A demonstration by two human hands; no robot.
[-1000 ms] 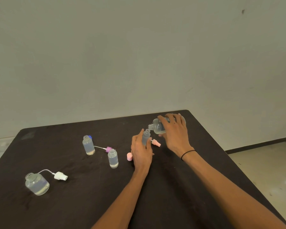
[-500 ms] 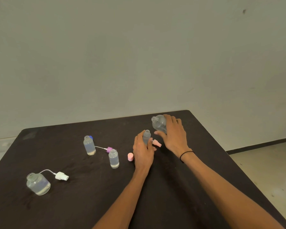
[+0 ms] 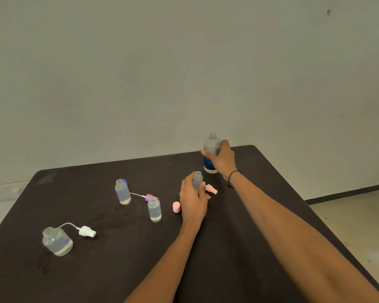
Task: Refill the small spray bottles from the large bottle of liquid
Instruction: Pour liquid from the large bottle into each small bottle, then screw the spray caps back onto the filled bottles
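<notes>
My right hand (image 3: 222,159) grips the large clear bottle (image 3: 211,147) with a blue label, upright and uncapped at the far side of the dark table (image 3: 239,248). My left hand (image 3: 193,201) holds a small open spray bottle (image 3: 197,179) upright in front of it. A pink spray head (image 3: 211,189) lies just right of that bottle, a pink cap (image 3: 176,207) just left of my left hand. Two more small open bottles (image 3: 122,192) (image 3: 154,209) with clear liquid stand to the left.
A purple spray head (image 3: 148,197) with its tube lies between the two small bottles, a blue part (image 3: 124,181) behind the far one. A round open bottle (image 3: 57,241) and a white spray head (image 3: 87,232) sit near the table's left front. The floor drops off at right.
My right hand has swung the large bottle from tilted over the small bottle's mouth back to upright and set it farther back. My left hand has kept hold of the small bottle.
</notes>
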